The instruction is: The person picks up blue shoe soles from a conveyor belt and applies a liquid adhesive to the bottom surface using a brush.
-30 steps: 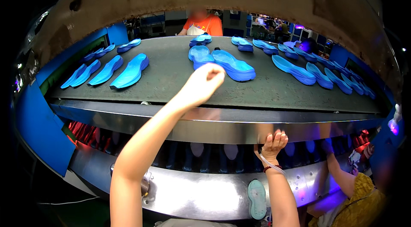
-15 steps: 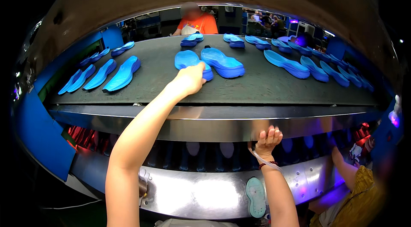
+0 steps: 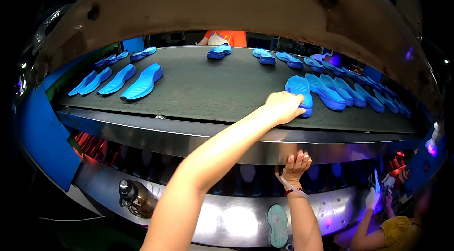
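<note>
My left hand [image 3: 286, 108] is closed on a blue shoe sole [image 3: 298, 88] at the right of the dark conveyor belt [image 3: 213, 95]. The sole stands with its toe end away from me. Close by on its right begins a row of blue soles [image 3: 326, 91], lying overlapped. Below the belt, my right hand [image 3: 296, 168] is raised with its fingers up against the metal edge [image 3: 227, 144]. Those fingers are stretched out and I see nothing in them. A thin pale strap [image 3: 291, 185] and a dark red bracelet circle that wrist.
More soles [image 3: 142, 83] lie at the belt's left and a sole [image 3: 220, 51] at its far side. A brown hood [image 3: 213, 0] arches above. Under the belt are a dark bottle [image 3: 138, 199] and a pale green sole [image 3: 277, 225]. Other people stand opposite and at lower right.
My left hand has moved right along the belt with the sole. The second sole that lay beside it has left the middle too. My right hand stays at the metal edge.
</note>
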Available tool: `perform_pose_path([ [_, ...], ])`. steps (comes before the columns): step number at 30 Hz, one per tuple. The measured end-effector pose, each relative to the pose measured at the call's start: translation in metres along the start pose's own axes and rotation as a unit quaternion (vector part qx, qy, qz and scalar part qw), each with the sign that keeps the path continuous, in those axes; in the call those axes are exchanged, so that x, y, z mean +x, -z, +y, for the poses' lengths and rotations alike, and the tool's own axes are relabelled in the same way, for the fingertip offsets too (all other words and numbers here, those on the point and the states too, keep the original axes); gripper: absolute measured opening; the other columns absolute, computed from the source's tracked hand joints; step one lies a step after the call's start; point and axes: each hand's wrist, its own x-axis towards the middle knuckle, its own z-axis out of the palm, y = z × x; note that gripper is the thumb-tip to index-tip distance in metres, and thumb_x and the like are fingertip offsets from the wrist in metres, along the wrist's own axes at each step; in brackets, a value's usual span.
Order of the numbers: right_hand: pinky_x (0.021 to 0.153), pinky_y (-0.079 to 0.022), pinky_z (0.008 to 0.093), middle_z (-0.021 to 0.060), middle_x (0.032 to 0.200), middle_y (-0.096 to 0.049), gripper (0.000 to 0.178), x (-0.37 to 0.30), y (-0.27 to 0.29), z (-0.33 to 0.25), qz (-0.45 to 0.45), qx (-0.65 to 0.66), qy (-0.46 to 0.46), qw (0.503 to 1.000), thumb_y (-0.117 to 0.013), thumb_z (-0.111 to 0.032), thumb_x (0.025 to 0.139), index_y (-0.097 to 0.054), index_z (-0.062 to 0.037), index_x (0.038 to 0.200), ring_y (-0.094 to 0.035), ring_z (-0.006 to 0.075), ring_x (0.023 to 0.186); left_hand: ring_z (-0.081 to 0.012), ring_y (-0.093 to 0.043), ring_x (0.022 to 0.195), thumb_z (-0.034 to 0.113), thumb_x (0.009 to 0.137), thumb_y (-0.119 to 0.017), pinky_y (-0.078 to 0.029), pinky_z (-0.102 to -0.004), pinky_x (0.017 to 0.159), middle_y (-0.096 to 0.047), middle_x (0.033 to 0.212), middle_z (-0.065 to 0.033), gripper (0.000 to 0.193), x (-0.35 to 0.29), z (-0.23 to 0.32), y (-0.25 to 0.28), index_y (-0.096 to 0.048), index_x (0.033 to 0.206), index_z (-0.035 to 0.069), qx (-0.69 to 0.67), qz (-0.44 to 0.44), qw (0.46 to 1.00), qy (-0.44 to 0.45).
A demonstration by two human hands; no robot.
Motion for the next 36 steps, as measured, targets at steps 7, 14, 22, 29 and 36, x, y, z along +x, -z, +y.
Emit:
perform_pose_path([
  [7, 0.102, -0.019, 0.0509, 0.0235, 0.135, -0.021, 0.073, 0.034, 0.065, -0.019, -0.141, 0.192, -0.108, 0.965, -0.061, -0.016, 0.068, -0.023, -0.0021, 0.129, -0.023, 0.0423, 0.124, -0.0276, -0.05, 0.098, 0.019, 0.077, -0.064, -0.038, -0.0364, 0.087, -0.054, 0.099, -0.0159, 0.017, -0.153, -0.019, 0.045, -0.054, 0.077, 0.005, -0.2, 0.323, 0.925, -0.003],
  [14, 0.06, -0.047, 0.0289, 0.0116, 0.082, -0.063, 0.025, 0.013, 0.116, -0.059, -0.288, 0.354, -0.381, 0.804, -0.063, -0.016, 0.076, -0.061, 0.0015, 0.094, -0.058, 0.0192, 0.067, -0.0216, -0.05, 0.105, 0.008, 0.071, -0.063, -0.043, -0.0344, 0.088, -0.043, 0.12, -0.0147, 0.064, -0.283, -0.002, 0.003, -0.032, 0.126, -0.001, -0.736, 0.191, 0.603, 0.241],
  [22, 0.066, -0.052, 0.0257, 0.015, 0.089, -0.062, 0.044, -0.037, 0.147, -0.059, -0.205, 0.514, -0.717, 0.424, -0.043, -0.033, 0.092, -0.057, 0.008, 0.095, -0.063, 0.02, 0.074, -0.0352, -0.05, 0.107, 0.028, 0.074, -0.063, -0.042, -0.0448, 0.09, -0.041, 0.124, -0.023, 0.076, -0.392, 0.031, -0.125, -0.021, 0.132, 0.002, -0.962, -0.172, 0.124, 0.173],
  [29, 0.077, -0.051, 0.0284, 0.0181, 0.102, -0.059, 0.024, -0.007, 0.181, -0.042, -0.153, 0.677, -0.669, 0.266, -0.058, 0.004, 0.078, -0.056, 0.0037, 0.101, -0.061, 0.0247, 0.087, -0.0366, -0.037, 0.12, 0.076, 0.072, -0.026, -0.029, -0.0492, 0.1, -0.037, 0.131, -0.0208, 0.095, -0.36, 0.03, -0.137, -0.023, 0.136, 0.006, -0.926, -0.011, 0.223, 0.304],
  [36, 0.074, -0.053, 0.0304, 0.0167, 0.095, -0.062, 0.016, 0.01, 0.176, -0.059, -0.201, 0.693, -0.659, 0.211, -0.058, -0.001, 0.078, -0.059, 0.0013, 0.094, -0.063, 0.0212, 0.083, -0.0344, -0.049, 0.107, 0.081, 0.068, -0.006, -0.04, -0.0469, 0.09, -0.046, 0.121, -0.0195, 0.1, -0.317, 0.062, -0.127, -0.028, 0.134, 0.009, -0.912, 0.002, 0.272, 0.307],
])
